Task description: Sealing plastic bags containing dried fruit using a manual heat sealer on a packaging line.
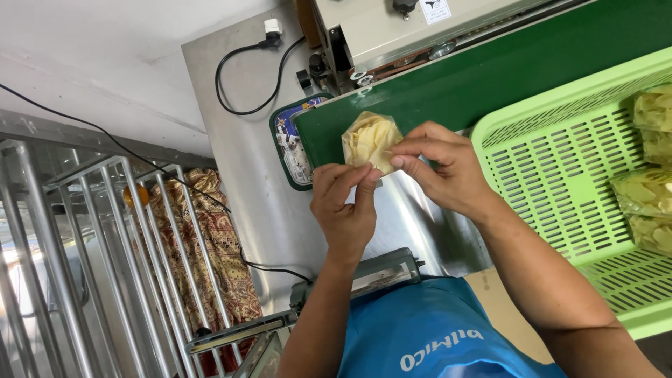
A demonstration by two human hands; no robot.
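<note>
Both hands are pinching a small clear bag of pale yellow chips (371, 141), which is lying on the near end of the green conveyor belt (490, 80). The left hand (344, 206) is reaching up from just below the belt's edge, its thumb and forefinger closing on the bag's lower rim. The right hand (444, 168) is coming in beside it, fingertips gripping the bag's lower right corner where it overhangs the belt. Right of the belt, a light green slotted plastic crate (560, 182) is sitting, holding more filled chip bags (651, 182) along its far side. Above the belt, the grey sealing machine (392, 31) is standing, with a black cable (245, 77) looping over the steel table (245, 161) to the belt's left
</note>
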